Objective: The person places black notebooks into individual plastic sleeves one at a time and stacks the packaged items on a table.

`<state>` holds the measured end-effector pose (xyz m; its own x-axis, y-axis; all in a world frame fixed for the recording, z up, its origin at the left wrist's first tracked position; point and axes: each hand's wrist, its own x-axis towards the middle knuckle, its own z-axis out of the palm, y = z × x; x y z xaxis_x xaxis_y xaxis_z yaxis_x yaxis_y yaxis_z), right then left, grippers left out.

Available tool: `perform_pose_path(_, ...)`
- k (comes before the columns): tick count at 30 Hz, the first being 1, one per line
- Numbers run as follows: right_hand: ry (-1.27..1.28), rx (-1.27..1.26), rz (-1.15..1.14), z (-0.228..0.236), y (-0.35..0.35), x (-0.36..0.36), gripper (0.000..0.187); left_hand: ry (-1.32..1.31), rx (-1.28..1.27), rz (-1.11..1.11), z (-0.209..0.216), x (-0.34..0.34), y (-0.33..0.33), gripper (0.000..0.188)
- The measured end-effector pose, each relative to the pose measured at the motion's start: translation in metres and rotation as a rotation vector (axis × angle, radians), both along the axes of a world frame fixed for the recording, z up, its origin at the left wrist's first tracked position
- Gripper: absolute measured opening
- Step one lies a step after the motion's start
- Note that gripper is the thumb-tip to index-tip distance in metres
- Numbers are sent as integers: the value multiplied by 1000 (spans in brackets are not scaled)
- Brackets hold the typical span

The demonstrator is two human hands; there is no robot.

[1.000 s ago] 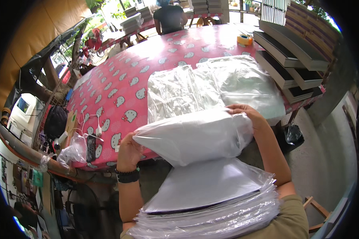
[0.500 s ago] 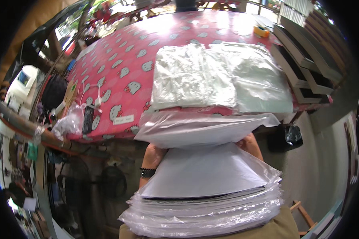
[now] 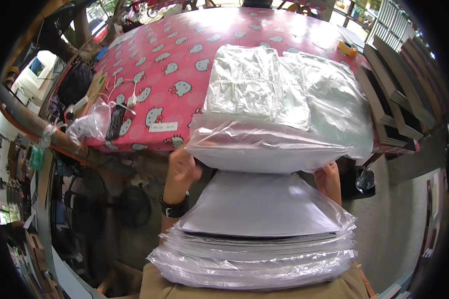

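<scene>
A pile of white sheets in clear plastic bags (image 3: pixel 257 264) rests on my lap, several layers thick. Its top white sheet (image 3: pixel 257 204) slopes up toward the table edge. Beyond it, a clear plastic bag (image 3: pixel 264 134) with white sheets in its lower part is raised at the table's front edge. My left hand (image 3: pixel 184 167), slightly blurred, is closed at this bag's left corner, a finger showing through the film. At the lower right side my right hand (image 3: pixel 328 174) pinches the bag, its fingertips partly covered by plastic. A black band circles my left wrist.
Stacks of shiny clear plastic bags (image 3: pixel 244 82) lie on the pink patterned tablecloth (image 3: pixel 154 94). Long grey boxes (image 3: pixel 384 94) are piled at right, near an orange tape roll (image 3: pixel 346 48). A power strip (image 3: pixel 115 121) sits at left; a black bin (image 3: pixel 359 184) stands below.
The raised bag now stands higher, its clear upper part spread toward the table. My left hand has moved outward and up to its left corner; my right hand has shifted slightly right.
</scene>
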<state>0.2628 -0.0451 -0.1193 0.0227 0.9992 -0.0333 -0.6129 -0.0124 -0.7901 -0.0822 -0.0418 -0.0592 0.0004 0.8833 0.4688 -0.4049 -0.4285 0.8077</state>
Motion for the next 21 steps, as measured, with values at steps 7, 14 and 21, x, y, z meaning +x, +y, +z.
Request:
perform_pose_path(7,-35,16,-53,15,3,-4,18,-149,102,416,32,18,9,16)
perform_pose_path(14,-17,-107,101,-31,2,7,13,89,-297,347,-79,-4,23,13)
perform_pose_path(21,-305,-370,193,-127,6,34,17,153,-526,-78,-116,-23,14,21)
